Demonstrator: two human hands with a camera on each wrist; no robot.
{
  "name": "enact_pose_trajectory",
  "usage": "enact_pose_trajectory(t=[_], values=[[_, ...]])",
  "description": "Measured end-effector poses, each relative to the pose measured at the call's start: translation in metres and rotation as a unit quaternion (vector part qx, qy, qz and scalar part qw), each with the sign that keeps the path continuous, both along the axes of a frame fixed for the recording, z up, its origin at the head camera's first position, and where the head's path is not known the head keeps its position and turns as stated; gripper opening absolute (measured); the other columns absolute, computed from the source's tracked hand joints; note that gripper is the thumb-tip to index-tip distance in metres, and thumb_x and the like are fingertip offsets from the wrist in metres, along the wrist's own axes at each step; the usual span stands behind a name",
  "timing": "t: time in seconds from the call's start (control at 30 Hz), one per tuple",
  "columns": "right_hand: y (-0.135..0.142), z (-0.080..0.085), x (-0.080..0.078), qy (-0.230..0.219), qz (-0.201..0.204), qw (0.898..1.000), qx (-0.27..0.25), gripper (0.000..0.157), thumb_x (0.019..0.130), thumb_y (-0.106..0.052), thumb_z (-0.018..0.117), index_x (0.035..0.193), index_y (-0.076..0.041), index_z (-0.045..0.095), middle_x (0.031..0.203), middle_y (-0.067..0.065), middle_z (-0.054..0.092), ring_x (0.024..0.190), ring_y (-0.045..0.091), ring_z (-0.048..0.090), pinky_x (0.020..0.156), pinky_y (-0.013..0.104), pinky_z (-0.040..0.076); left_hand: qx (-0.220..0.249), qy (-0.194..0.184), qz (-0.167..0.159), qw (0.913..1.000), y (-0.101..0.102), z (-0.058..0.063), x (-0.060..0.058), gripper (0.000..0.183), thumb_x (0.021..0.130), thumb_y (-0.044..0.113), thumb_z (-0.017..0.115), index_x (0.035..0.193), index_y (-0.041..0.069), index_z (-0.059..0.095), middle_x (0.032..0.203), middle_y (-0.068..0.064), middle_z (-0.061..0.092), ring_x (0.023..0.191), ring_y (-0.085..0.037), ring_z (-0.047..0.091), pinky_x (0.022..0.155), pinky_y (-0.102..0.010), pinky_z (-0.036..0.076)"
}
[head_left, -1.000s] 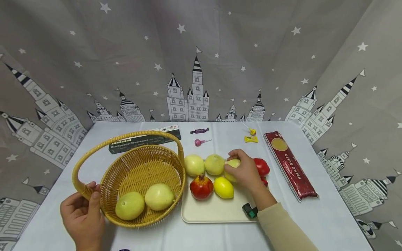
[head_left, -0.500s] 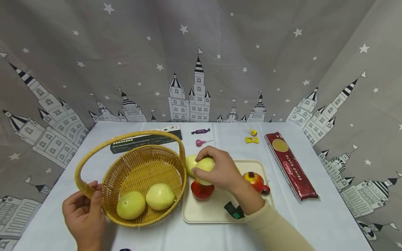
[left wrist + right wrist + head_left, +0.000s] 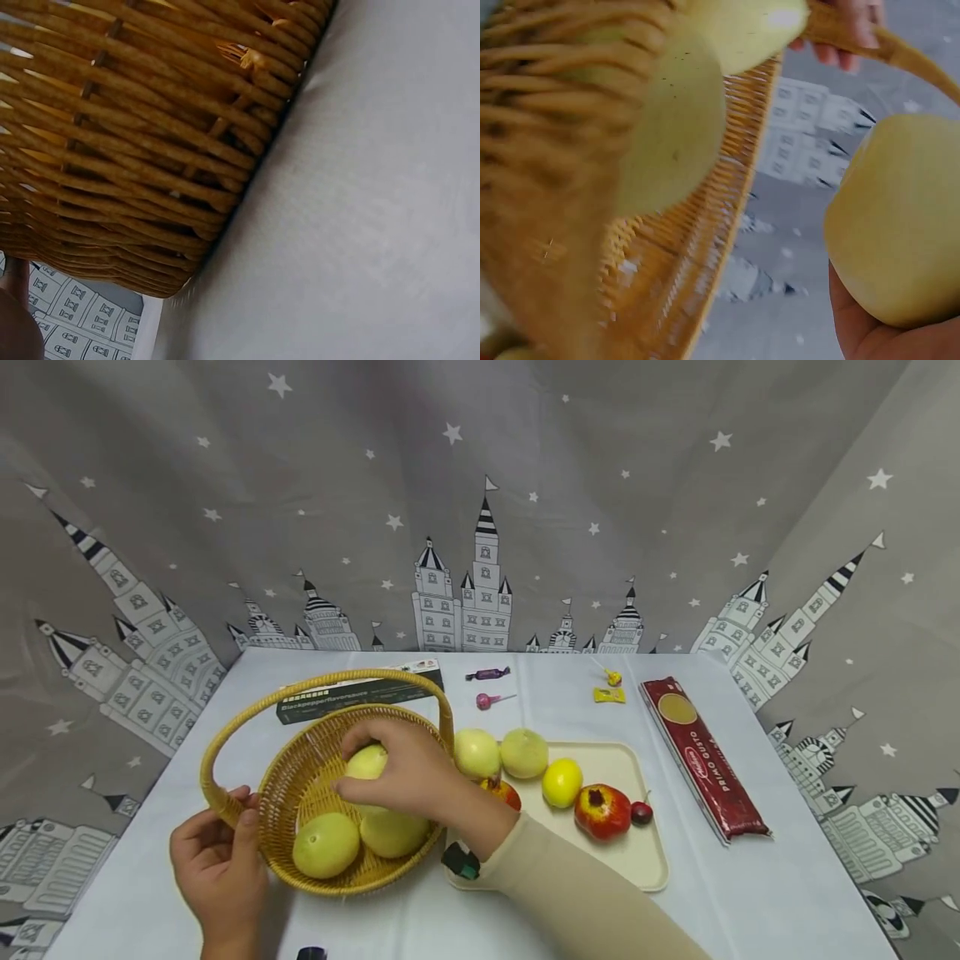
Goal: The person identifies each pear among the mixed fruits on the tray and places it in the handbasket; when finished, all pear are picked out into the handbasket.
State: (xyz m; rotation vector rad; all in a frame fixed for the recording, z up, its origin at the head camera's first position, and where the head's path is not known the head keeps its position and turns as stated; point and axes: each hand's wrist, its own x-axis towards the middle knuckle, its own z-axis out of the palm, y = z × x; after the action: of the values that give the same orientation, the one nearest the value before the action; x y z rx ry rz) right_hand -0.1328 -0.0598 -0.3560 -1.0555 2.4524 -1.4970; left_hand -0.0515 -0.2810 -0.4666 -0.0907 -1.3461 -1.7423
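Note:
My right hand [image 3: 408, 768] grips a pale yellow-green round fruit [image 3: 367, 762], its exact kind unclear, over the wicker basket [image 3: 281, 818]. That held fruit [image 3: 900, 225] fills the right side of the right wrist view. Inside the basket lie two similar fruits, one at the left [image 3: 326, 846] and one partly hidden under my right hand [image 3: 393, 833]. At the basket's left side, my left hand [image 3: 225, 860] pinches the lower end of its arched handle [image 3: 217, 747]. The left wrist view shows mostly the basket's outer weave [image 3: 135, 135].
Right of the basket, a cream tray [image 3: 645, 868] bears two pale fruits [image 3: 523, 753], a lemon [image 3: 562, 782], two pomegranates [image 3: 602, 812] and a cherry [image 3: 641, 812]. A sauce box [image 3: 360, 693], lollipops [image 3: 487, 701], wrapped candies [image 3: 487, 674] and a red pasta packet [image 3: 703, 760] lie around.
My right hand has taken a pale fruit from the tray and carried it left, over the basket. My left hand keeps hold of the basket's handle.

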Motion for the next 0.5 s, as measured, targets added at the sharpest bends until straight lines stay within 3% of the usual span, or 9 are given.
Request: enact_pose_trajectory(t=[0.1, 0.23, 0.5], values=[[-0.028, -0.001, -0.010, 0.007, -0.005, 0.998, 0.055, 0.031, 0.078, -0.038, 0.077, 0.101, -0.025, 0.062, 0.095, -0.022, 0.058, 0.084, -0.004, 0.053, 0.069, 0.009, 0.048, 0.004, 0.007, -0.006, 1.0000, 0.000, 0.000, 0.000, 0.039, 0.083, -0.024, 0.056, 0.120, -0.016, 0.043, 0.111, -0.028, 0.059, 0.101, -0.028, 0.064, 0.093, -0.028, 0.054], [-0.059, -0.001, -0.021, -0.016, -0.006, 0.993, 0.119, 0.035, 0.078, -0.043, 0.077, 0.106, -0.029, 0.061, 0.100, -0.025, 0.057, 0.088, -0.007, 0.052, 0.073, 0.008, 0.045, 0.005, 0.015, -0.010, 0.9998, 0.000, 0.000, 0.000, 0.039, 0.083, -0.024, 0.055, 0.119, -0.017, 0.043, 0.111, -0.029, 0.059, 0.100, -0.029, 0.064, 0.093, -0.028, 0.054], [-0.097, -0.013, -0.036, -0.018, -0.023, 0.989, 0.148, 0.037, 0.078, -0.045, 0.078, 0.108, -0.029, 0.062, 0.101, -0.022, 0.059, 0.092, -0.006, 0.053, 0.076, 0.007, 0.044, -0.025, -0.002, 0.002, 0.9997, -0.001, -0.001, 0.002, 0.039, 0.084, -0.022, 0.057, 0.120, -0.016, 0.042, 0.113, -0.028, 0.057, 0.104, -0.029, 0.063, 0.094, -0.027, 0.053]])
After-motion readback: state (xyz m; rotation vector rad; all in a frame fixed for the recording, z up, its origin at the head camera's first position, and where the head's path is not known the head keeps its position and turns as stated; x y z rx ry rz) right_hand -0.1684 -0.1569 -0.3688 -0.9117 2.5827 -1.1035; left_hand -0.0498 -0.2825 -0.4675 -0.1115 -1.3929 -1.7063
